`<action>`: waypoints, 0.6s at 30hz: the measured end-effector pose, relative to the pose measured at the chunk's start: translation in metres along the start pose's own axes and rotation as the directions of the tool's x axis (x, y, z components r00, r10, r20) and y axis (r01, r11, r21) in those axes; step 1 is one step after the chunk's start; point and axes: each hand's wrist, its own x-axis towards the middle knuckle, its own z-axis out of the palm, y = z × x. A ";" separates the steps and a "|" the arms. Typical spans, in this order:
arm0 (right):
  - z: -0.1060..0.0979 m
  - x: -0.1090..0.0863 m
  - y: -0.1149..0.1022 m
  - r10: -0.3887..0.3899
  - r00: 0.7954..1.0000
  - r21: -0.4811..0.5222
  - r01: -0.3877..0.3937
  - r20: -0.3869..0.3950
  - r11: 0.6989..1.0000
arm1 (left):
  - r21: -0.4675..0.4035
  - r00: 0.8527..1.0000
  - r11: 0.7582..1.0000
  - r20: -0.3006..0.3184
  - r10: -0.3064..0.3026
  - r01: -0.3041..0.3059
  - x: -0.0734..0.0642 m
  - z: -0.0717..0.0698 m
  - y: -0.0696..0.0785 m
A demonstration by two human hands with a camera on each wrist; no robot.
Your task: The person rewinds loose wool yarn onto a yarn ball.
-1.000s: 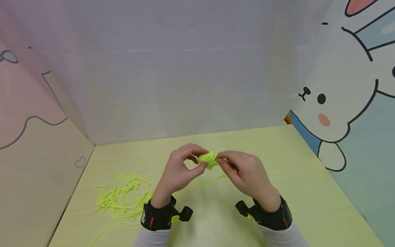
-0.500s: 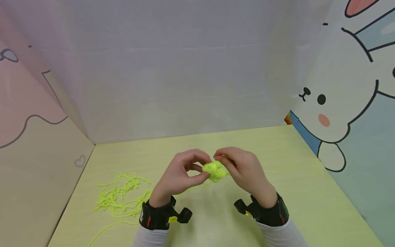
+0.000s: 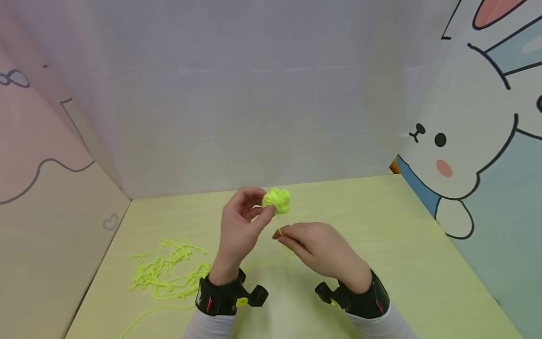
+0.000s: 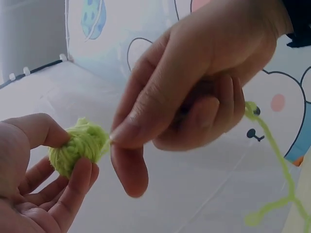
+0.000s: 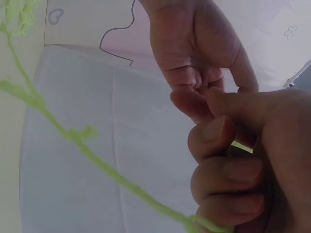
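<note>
"Pinching the yarn ball (image 3: 277, 200) by its side, why doesn't the left hand (image 3: 239, 228) wrap it whole?"

"Probably to leave its windings bare for the strand (image 3: 279, 224); the ball is held up off the table (image 3: 423, 263)"

"And the right hand (image 3: 321, 248)?"

"Thumb and forefinger nip that strand near the ball, and the short stretch between looks straight, likely for tension"

"How do the two hands sit?"

"The left rises steeply, thumb opposing its fingers; the right slants in lower, other fingers curled, yarn trailing out past them"

"The loose yarn (image 3: 149, 277)?"

"Tangled on the table at the person's left, perhaps for slack"
</note>
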 end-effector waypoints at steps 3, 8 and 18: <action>0.000 -0.001 -0.003 -0.014 1.000 0.000 0.014 0.021 1.000 | 0.062 1.000 0.998 -0.026 0.018 -0.016 0.000 -0.003 -0.006; 0.000 -0.005 -0.006 -0.076 0.997 -0.020 0.075 -0.032 0.997 | 0.181 0.998 0.982 0.004 0.059 -0.059 -0.005 -0.009 -0.019; -0.007 -0.009 0.001 -0.121 0.931 -0.064 0.105 -0.346 0.992 | 0.280 0.958 0.951 0.281 0.050 -0.132 -0.011 -0.015 -0.011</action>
